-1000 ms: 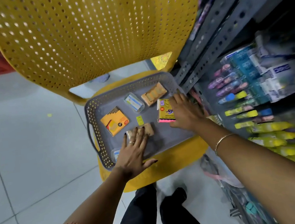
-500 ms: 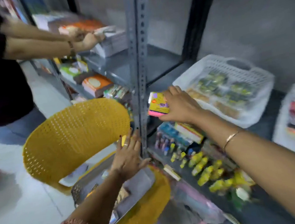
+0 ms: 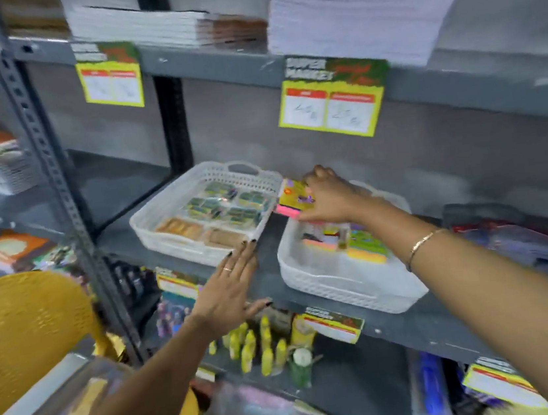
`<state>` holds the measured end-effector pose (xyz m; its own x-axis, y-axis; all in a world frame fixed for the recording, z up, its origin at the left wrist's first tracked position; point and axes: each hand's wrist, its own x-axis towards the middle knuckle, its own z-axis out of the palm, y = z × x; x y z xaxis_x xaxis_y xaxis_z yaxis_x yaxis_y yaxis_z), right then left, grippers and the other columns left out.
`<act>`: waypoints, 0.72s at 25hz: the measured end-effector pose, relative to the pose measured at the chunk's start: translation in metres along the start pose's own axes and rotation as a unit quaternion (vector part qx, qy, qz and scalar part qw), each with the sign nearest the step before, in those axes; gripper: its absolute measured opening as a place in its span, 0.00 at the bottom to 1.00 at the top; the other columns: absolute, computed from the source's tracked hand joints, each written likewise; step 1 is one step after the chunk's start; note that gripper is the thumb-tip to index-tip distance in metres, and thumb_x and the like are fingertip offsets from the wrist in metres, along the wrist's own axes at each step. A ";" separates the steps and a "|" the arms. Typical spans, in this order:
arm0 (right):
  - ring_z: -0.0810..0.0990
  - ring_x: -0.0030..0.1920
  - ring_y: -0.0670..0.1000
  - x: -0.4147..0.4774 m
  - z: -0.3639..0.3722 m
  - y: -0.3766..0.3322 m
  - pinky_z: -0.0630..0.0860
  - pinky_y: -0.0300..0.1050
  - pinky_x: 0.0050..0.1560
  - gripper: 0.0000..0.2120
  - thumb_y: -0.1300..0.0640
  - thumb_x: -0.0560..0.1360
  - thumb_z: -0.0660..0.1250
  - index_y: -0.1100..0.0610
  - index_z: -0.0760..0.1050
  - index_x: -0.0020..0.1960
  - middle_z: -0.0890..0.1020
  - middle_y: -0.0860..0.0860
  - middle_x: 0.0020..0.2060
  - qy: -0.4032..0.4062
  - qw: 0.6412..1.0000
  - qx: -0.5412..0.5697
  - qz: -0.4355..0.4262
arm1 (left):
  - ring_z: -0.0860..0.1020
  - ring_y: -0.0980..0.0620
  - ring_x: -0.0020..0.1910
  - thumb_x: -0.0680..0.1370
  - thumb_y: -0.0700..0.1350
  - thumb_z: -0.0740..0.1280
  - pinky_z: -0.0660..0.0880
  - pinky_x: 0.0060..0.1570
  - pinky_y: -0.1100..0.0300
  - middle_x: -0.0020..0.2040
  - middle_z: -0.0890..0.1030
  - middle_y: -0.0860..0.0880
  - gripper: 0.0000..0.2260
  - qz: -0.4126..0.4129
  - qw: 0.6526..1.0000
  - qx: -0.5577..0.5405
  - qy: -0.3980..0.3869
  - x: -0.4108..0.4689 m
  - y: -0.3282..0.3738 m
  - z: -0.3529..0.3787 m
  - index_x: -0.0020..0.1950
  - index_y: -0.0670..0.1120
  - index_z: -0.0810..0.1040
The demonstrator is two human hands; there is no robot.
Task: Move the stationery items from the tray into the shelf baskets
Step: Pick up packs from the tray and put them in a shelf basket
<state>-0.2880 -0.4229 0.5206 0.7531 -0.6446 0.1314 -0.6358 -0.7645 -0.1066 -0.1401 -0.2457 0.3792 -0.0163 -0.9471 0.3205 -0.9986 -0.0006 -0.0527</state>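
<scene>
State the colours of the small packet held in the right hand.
Small packet: yellow face, pink lower edge; seen in the head view.

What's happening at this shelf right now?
A person is stocking a shelf. The right hand holds a yellow and pink packet above the right basket, which already holds similar packets. The left hand is open and empty, reaching toward the left basket without gripping it.
</scene>
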 end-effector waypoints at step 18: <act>0.61 0.69 0.62 -0.027 0.123 0.051 0.64 0.56 0.68 0.35 0.48 0.70 0.69 0.61 0.60 0.71 0.64 0.61 0.67 -0.215 0.974 0.026 0.072 | 0.56 0.47 0.74 0.75 0.68 0.54 0.53 0.74 0.51 0.76 0.58 0.45 0.37 -0.016 0.996 -0.048 -0.073 0.033 0.008 0.076 0.75 0.44 0.54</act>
<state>-0.3197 -0.4452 0.3908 0.6652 -0.6785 -0.3116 -0.7389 -0.6581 -0.1447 -0.1452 -0.3012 0.3176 0.0163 -0.9836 0.1797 -0.9988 -0.0078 0.0478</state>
